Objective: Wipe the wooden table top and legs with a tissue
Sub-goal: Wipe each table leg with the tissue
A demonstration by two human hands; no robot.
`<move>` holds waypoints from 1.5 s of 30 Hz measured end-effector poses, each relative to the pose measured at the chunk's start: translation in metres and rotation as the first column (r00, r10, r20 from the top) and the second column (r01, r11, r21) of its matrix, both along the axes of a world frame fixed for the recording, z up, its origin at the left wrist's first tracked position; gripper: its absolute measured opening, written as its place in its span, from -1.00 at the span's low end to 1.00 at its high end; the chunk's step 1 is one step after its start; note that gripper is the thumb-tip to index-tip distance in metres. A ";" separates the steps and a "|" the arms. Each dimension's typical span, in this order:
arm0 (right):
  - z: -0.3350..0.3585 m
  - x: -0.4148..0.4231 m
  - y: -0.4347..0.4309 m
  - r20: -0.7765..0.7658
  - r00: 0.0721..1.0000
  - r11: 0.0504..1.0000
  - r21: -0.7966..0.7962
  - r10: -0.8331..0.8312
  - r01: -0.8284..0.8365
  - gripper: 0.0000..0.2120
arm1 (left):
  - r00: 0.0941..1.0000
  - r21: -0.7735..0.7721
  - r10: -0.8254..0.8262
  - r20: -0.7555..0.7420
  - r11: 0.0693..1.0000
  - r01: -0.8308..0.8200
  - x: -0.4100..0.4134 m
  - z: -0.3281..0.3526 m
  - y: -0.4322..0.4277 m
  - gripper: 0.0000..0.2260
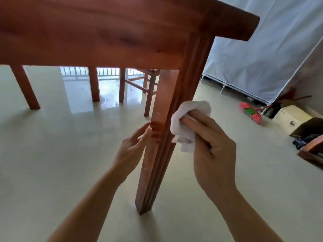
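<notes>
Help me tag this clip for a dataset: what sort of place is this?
Most likely a room in a home. A wooden table and a chair stand on a glossy floor, and a broom rests near what looks like a white fabric wardrobe and a cardboard box.

The right hand [212,142] grips a crumpled white tissue [188,119] against the right face of the near table leg [157,154]. The left hand [134,144] touches the leg's left face with relaxed fingers. A broom [250,111] lies far right on the floor [52,154].
</notes>
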State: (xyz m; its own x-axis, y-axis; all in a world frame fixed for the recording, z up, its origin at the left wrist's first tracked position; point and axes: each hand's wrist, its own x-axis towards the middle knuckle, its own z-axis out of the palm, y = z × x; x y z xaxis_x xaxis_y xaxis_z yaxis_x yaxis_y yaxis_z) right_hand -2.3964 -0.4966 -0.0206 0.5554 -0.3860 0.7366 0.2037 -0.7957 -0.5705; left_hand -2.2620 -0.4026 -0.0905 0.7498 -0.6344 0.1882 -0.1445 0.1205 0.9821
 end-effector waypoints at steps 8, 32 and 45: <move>0.049 0.057 -0.018 -0.033 0.987 0.491 -0.870 -0.159 0.050 -0.71 | 0.918 0.020 -0.096 -0.384 0.993 0.112 0.014 -0.037 0.001 -0.47; -0.109 0.075 -0.013 -0.167 0.894 0.229 -0.971 -0.417 -0.074 -0.76 | 0.805 -0.009 -0.106 -0.583 0.992 0.124 0.045 -0.071 0.005 -0.33; -0.192 0.061 -0.011 -0.284 0.886 0.319 -0.933 -0.367 -0.167 -0.34 | 0.976 0.345 -0.100 -0.195 0.924 0.164 0.040 -0.076 0.001 -0.35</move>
